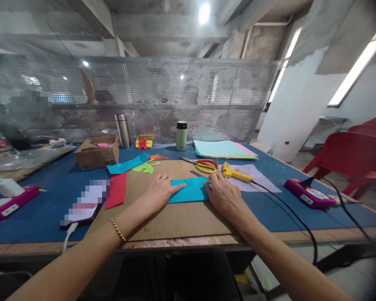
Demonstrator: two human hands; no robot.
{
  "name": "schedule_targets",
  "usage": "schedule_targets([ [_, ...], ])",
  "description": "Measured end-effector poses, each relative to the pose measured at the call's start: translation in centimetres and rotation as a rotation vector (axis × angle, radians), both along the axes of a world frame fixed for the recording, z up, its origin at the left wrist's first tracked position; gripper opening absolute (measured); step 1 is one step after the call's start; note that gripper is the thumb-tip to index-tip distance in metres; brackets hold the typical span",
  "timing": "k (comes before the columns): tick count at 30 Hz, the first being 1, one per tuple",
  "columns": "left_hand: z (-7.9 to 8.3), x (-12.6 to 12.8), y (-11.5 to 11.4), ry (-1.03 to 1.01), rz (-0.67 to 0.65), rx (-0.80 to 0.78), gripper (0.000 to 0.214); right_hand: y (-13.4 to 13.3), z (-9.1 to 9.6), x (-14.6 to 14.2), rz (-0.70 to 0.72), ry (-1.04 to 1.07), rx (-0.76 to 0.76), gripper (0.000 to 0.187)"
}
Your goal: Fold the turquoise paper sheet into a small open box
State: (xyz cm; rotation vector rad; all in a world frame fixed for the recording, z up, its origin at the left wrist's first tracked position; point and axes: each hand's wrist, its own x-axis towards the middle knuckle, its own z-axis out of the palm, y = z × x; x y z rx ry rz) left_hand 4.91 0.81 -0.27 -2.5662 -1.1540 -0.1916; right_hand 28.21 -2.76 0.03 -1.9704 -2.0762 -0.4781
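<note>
Blue paper (191, 193) lies on brown board (153, 223), mid-table, between both hands. Left hand (159, 192) rests on its left end, thumb stretched over it; right hand (224, 192) is at the right end, fingers curled. Can't tell if either one pinches it. Phone (87, 202) screen is pixelated; white labels on right purple box (310, 194) are too small to read. Bare board runs from paper to near table edge (188, 242). Left side: red paper (115, 191) overlaps board edge. Far side tighter: scissors (196, 161), glue gun (236, 173) just beyond right hand.
</note>
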Motion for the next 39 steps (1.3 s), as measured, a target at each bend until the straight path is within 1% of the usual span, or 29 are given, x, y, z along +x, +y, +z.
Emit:
schedule_targets([
  [2, 0.0, 0.0, 0.0, 0.015, -0.003, 0.006, 0.050, -1.1, 0.2, -0.3, 0.188, -0.083, 0.046, 0.027],
  [4, -0.1, 0.0, 0.1, 0.030, -0.010, 0.021, 0.049, -2.1, 0.2, -0.7, 0.430, -0.093, 0.021, 0.030],
  [5, -0.2, 0.0, 0.2, 0.034, -0.013, 0.031, 0.049, -2.5, 0.1, -0.9, 0.526, -0.065, -0.017, 0.033],
  [6, -0.3, -0.1, 0.2, 0.037, -0.015, 0.040, 0.049, -2.7, 0.0, -1.1, 0.592, -0.022, -0.059, 0.036],
  [8, -0.4, -0.1, 0.3, 0.041, -0.017, 0.045, 0.049, -2.9, -0.5, -1.2, 0.645, 0.061, -0.143, 0.040],
  [10, -0.4, -0.1, 0.3, 0.038, -0.021, 0.036, 0.049, -2.8, -0.9, -0.8, 0.653, 0.105, -0.203, 0.043],
  [13, -0.2, -0.1, 0.2, 0.047, -0.012, 0.034, 0.050, -2.6, -1.5, 0.7, 0.631, 0.099, -0.218, 0.050],
  [16, 0.0, -0.1, 0.0, 0.065, 0.002, 0.046, 0.051, -2.4, -1.8, 2.6, 0.569, 0.055, -0.160, 0.051],
  [19, 0.3, -0.1, -0.3, 0.071, -0.005, 0.053, 0.052, -2.3, -1.4, 3.3, 0.497, 0.007, -0.075, 0.041],
  [21, 0.3, -0.1, -0.4, 0.068, -0.012, 0.057, 0.050, -2.4, -0.7, 2.6, 0.488, -0.020, -0.004, 0.038],
  [23, 0.1, -0.2, -0.3, 0.056, -0.024, 0.066, 0.046, -2.8, -0.1, 1.0, 0.551, -0.044, 0.047, 0.041],
  [24, -0.1, -0.2, -0.1, 0.049, -0.032, 0.075, 0.044, -3.1, 0.0, 0.0, 0.608, -0.053, 0.039, 0.041],
  [26, -0.5, -0.2, 0.3, 0.042, -0.048, 0.102, 0.043, -3.8, 0.0, -1.8, 0.733, -0.041, -0.032, 0.042],
  [28, -0.8, -0.2, 0.6, 0.045, -0.053, 0.126, 0.044, -4.4, -0.5, -2.8, 0.763, 0.013, -0.080, 0.041],
  [29, -0.9, -0.2, 0.6, 0.052, -0.048, 0.133, 0.045, -4.6, -0.8, -2.9, 0.758, 0.037, -0.092, 0.039],
  [31, -0.8, -0.2, 0.6, 0.071, -0.038, 0.136, 0.047, -4.8, -1.5, -2.1, 0.727, 0.076, -0.109, 0.037],
  [35, -0.7, -0.3, 0.5, 0.089, -0.035, 0.129, 0.051, -5.5, -2.3, 0.9, 0.630, 0.133, -0.099, 0.041],
  [37, -0.9, -0.5, 0.7, 0.075, -0.045, 0.132, 0.052, -6.1, -2.1, 2.2, 0.571, 0.127, -0.102, 0.039],
  [39, -1.2, -0.6, 0.9, 0.057, -0.056, 0.143, 0.052, -6.6, -1.4, 3.0, 0.499, 0.090, -0.128, 0.033],
])
